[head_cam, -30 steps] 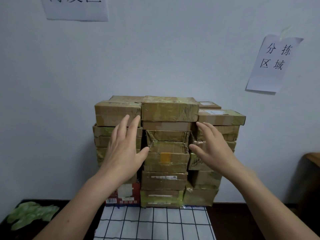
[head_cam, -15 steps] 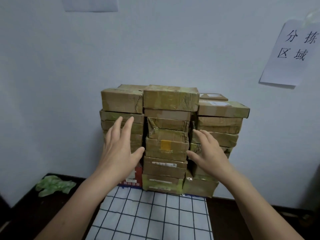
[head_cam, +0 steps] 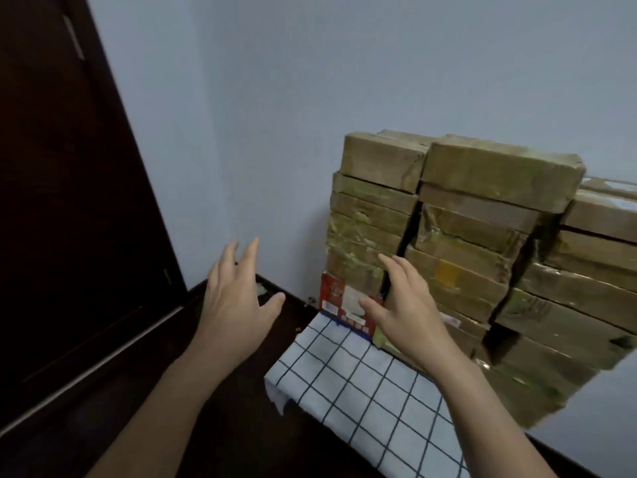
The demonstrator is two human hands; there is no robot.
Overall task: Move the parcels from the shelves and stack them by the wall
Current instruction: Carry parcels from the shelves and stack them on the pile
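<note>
- The stack of parcels is filling the right half of the frame, standing against the pale wall in three columns that are pressing side by side. The rightmost column is running off the right edge.
- The parcels are brown cardboard boxes wrapped in shiny tape, lying flat one on another. The top middle box is sitting slightly forward of the ones under it.
- A red printed box is sitting at the bottom of the left column, at lower centre of the frame.
- One middle-column parcel is showing a yellow patch on its front.
- The right hand is hovering in front of the lower left part of the stack with fingers straight and spread, holding nothing. Its thumb is overlapping the red box, but whether it is touching cannot be told.
- The left hand is spreading flat at centre left, well apart from the stack, in front of the wall's foot, and is gripping nothing.
- A white cloth with a dark grid is lying under the front of the stack and stretching toward the bottom edge.
- A dark wooden door is taking up the left side of the frame.
- A dark surface is lying beneath both forearms.
</note>
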